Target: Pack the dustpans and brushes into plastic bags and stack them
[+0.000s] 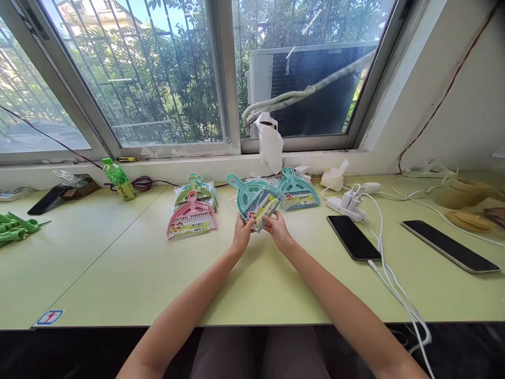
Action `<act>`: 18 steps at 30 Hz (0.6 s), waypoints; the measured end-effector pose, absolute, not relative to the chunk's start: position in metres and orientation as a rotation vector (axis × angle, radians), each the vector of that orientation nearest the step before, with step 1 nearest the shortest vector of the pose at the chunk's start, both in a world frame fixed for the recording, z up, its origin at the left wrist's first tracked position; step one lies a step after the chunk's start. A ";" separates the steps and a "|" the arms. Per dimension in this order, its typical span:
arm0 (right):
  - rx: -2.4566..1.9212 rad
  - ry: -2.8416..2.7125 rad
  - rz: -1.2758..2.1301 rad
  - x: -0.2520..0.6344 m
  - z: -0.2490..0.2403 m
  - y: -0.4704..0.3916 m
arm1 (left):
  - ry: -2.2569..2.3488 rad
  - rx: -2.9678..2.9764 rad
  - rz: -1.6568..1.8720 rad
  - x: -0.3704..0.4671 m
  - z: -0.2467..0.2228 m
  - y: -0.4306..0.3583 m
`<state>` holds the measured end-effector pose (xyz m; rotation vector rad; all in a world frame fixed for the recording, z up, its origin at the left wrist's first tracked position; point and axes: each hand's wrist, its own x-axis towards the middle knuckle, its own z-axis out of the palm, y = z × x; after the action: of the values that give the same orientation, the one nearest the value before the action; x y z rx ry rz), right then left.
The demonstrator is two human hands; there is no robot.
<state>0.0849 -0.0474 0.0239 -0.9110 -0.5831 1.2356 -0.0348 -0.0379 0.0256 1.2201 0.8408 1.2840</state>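
Both of my hands grip a packaged teal dustpan-and-brush set [252, 196], tilted above the table. My left hand [242, 231] holds its lower left edge, thumb on the front. My right hand [276, 227] pinches the lower right corner by the label. Just behind on the right lies another teal set [298, 190] in clear wrap. To the left, a pink set [191, 217] overlaps a green set [195, 190], each with a yellow label along its lower edge.
On the right are a phone [354, 238], a second dark device [450, 246], a white power strip [345, 208] and trailing cables. A green bottle [119, 180] leans at the back left. Green items [18, 227] lie far left. A window [177, 79] borders the table.
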 end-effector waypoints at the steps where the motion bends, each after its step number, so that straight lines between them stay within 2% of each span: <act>1: -0.929 -0.583 1.254 0.087 0.023 -0.045 | 0.859 1.219 1.260 -0.035 0.025 -0.038; 6: -1.030 -0.686 1.301 0.097 0.026 -0.041 | 0.896 1.181 1.191 -0.036 0.029 -0.038; 9: -1.154 -0.807 1.210 0.108 0.026 -0.039 | 0.877 1.136 1.149 -0.040 0.032 -0.034; 12: -1.280 -0.955 0.940 0.122 0.021 -0.035 | 0.878 1.072 1.185 -0.047 0.035 -0.026; 18: -1.472 -1.454 0.115 0.134 0.009 -0.033 | 0.910 0.902 1.338 -0.062 0.034 -0.006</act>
<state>0.1342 -0.0327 0.0091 -1.4723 -1.4539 0.1150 -0.0622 -0.0057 0.0343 0.9017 0.9095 1.3384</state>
